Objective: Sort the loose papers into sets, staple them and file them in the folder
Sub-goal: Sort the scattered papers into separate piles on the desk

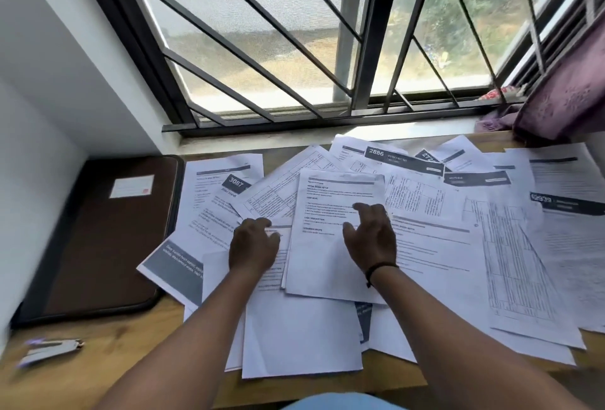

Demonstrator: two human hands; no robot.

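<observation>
Both hands are down on the paper pile as I watch from the head camera. Left hand (253, 244) lies palm-down on the sheets, fingers loosely bent with the tips resting on a page edge; I cannot tell whether it pinches anything. Right hand (370, 239) sits on the top sheet (327, 246), a text page lying nearly upright in the middle of the pile, with its fingers spread and relaxed, pressing rather than gripping; a dark band circles that wrist. I take the top sheet as my landmark. Around and beneath it the loose papers (458, 246) spread in overlapping layers across the wooden desk (131, 360), some with dark header bars and numbers, some with tables, reaching far to its right and up toward the window sill beyond it. Well to the left of the top sheet, a brown zip folder (104, 239) lies closed and flat, a white label on its cover, touching the pile's left edge. Nearer me and left of the top sheet, past the folder's near corner, a stapler (49, 350) rests alone on the desk, blurred. Beyond the sheet stands a barred window (294, 49), with a purple curtain (563, 89) at its right.
</observation>
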